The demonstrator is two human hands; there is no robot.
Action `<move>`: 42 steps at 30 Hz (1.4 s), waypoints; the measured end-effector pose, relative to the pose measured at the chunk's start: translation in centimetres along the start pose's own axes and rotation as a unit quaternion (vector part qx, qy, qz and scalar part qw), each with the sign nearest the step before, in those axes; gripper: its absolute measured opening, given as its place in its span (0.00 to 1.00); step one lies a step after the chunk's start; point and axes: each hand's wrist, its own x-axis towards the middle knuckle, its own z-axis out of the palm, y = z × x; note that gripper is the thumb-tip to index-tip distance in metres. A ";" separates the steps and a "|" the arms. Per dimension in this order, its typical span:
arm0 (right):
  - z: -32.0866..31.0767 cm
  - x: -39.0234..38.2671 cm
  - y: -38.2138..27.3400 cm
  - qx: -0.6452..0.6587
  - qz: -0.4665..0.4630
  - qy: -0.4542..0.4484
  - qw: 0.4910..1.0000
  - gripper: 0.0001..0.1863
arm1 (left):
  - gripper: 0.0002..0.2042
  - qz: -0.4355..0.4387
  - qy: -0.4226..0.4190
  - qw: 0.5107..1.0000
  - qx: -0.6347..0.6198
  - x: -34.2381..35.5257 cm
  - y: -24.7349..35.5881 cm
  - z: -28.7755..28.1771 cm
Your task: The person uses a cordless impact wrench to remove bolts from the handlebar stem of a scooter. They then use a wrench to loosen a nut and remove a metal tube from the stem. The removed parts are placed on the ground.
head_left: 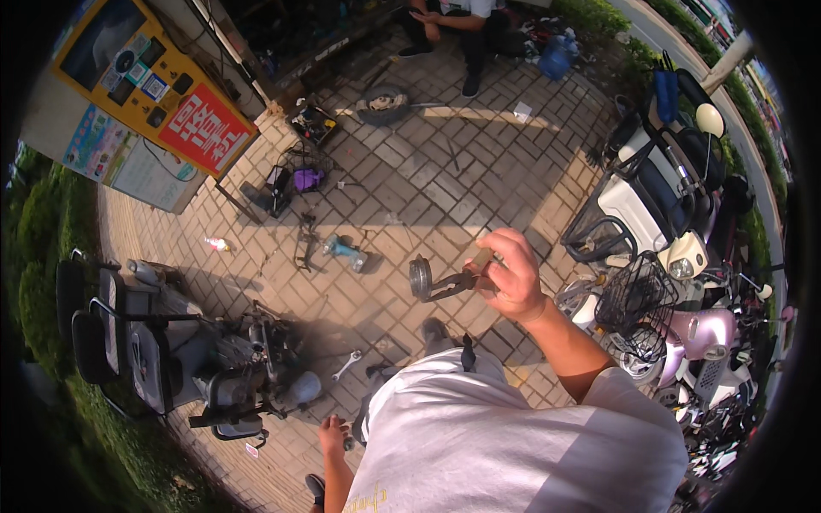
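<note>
Raised in front of my chest, my right hand (510, 275) is closed around a dark metal part (451, 286). Its bent arm sticks out to the left and ends in a round grey ring-shaped piece (420, 280). A small brownish block (483, 259) shows between the thumb and fingers; whether it belongs to the same part I cannot tell. My left hand (333, 434) hangs low at my side, its fingers loosely apart, with no held thing visible. A silver wrench (347, 366) lies on the paving just beyond it. Farther off lies a teal power tool (344, 254).
A partly stripped vehicle (248, 368) stands at the left. Parked scooters (654, 205) with a wire basket (635, 295) line the right. A yellow kiosk (150, 85), a wheel (382, 104) and a toolbox (314, 124) are farther away. A seated person (453, 21) is at the back.
</note>
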 end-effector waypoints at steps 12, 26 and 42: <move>8.5 -16.6 6.3 -0.034 0.383 -0.470 0.795 0.15 | 0.13 -0.028 0.020 0.999 -0.018 -4.0 -2.5 0.2; 12.8 -28.4 9.4 0.037 0.646 -0.402 0.648 0.26 | 0.14 -0.034 0.050 0.997 0.055 -9.6 -5.1 -1.4; 6.9 -34.8 9.9 0.168 0.821 -0.208 0.504 0.18 | 0.13 -0.023 -0.053 0.997 0.057 -0.6 -1.0 0.9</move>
